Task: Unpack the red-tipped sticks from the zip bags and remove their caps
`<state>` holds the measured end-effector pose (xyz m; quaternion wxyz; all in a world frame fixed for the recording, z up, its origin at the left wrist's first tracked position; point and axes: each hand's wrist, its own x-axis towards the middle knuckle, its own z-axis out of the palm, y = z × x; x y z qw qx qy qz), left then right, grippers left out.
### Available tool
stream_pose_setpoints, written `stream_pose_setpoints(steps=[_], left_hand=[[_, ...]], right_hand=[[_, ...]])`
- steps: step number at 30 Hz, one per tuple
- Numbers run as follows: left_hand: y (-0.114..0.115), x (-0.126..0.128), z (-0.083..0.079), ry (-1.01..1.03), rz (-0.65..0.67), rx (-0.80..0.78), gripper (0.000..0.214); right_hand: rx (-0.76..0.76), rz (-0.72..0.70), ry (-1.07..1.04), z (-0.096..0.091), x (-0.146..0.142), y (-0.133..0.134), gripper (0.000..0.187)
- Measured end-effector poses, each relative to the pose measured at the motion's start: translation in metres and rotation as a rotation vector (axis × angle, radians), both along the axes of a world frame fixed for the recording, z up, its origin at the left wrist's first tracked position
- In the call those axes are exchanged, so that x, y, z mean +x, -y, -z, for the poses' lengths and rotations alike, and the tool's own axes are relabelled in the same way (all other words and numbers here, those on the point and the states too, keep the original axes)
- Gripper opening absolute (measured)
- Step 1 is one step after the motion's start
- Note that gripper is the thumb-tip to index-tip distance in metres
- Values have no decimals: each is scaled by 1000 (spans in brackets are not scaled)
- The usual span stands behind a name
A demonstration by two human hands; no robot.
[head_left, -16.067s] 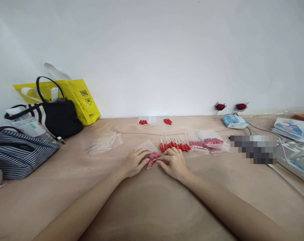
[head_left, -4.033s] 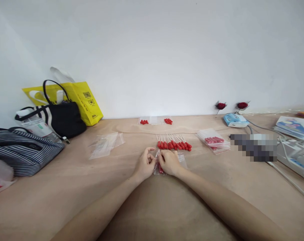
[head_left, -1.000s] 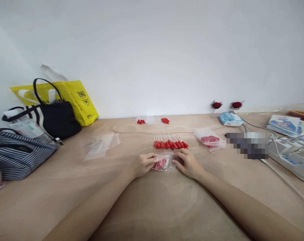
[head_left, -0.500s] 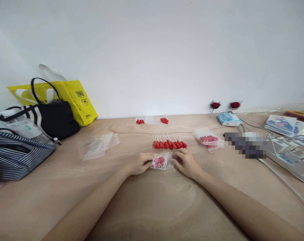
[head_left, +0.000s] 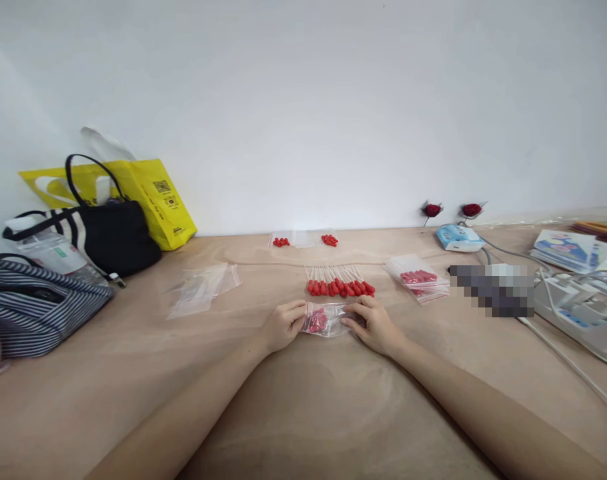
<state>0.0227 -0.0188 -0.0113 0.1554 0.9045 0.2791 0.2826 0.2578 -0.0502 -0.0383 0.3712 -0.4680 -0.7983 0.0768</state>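
Note:
A small clear zip-lock bag [head_left: 337, 324] with red pieces inside lies between my hands, low over the table. My left hand [head_left: 283, 325] is closed on its left end, by the red seal strip. At the right end, the thumb and fingers of my right hand [head_left: 377, 327] grip the clear plastic. The red pieces [head_left: 315, 321] are bunched in the left half of the bag. Just beyond it lies a row of thin white sticks with red tips [head_left: 339, 287]. Stacked bags with red pieces [head_left: 417, 277] are to the right, and flat clear bags [head_left: 203, 293] to the left.
Against the wall, two small groups of red pieces [head_left: 281, 242] rest on flat bags. A striped bag [head_left: 48, 310], a black handbag [head_left: 118, 237] and a yellow bag [head_left: 171, 213] stand left. Right are a blue tissue pack [head_left: 458, 238], a power strip [head_left: 578, 320] and cables.
The red pieces inside the bag have shifted slightly left and spread toward the seal strip. Both hands keep nearly the same hold, and the whole view has drifted a little.

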Motion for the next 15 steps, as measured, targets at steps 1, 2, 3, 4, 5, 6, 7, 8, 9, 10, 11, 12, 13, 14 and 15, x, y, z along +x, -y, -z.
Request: stream_pose_setpoints(steps=[1,2,3,4,5,6,7,8,9,10,11,12,13,14,15], left_hand=[[1,-1,-2,21,-18,-9,29],[2,-1,-4,30,-31,-27,28],[3,-2,-5,29,-43,-55,27],[3,-2,-6,19,-56,-92,26],[3,-2,-6,8,-73,-135,27],[2,-1,-5,1,-93,-179,29],[1,0,-4,0,-112,-221,31],[0,1,-2,5,-130,-259,32],[-2,2,-1,10,-145,-294,33],[-4,4,1,12,-154,-327,34],[-6,5,3,14,-158,-355,34],[-7,7,4,17,-157,-379,34],[-9,8,5,25,-151,-394,34],[-10,8,6,39,-145,-400,35],[-10,9,7,54,-139,-404,36]], right_hand=[[-7,4,-1,0,0,0,17],[-13,7,-3,-1,1,0,18],[-18,8,-5,-1,1,0,18],[-24,8,-7,-1,2,0,18],[-28,5,-9,-1,2,0,18],[-31,-2,-10,-1,2,0,18],[-32,-10,-9,-1,2,0,17],[-30,-16,-7,-1,1,-1,17],[-28,-20,-4,-1,1,-1,17],[-26,-22,-1,0,1,-1,16],[-25,-23,3,0,1,-1,16],[-25,-24,6,0,1,-1,16],[-26,-26,8,0,1,-1,16],[-28,-28,10,0,1,-1,16],[-29,-29,11,-1,1,-1,16]])
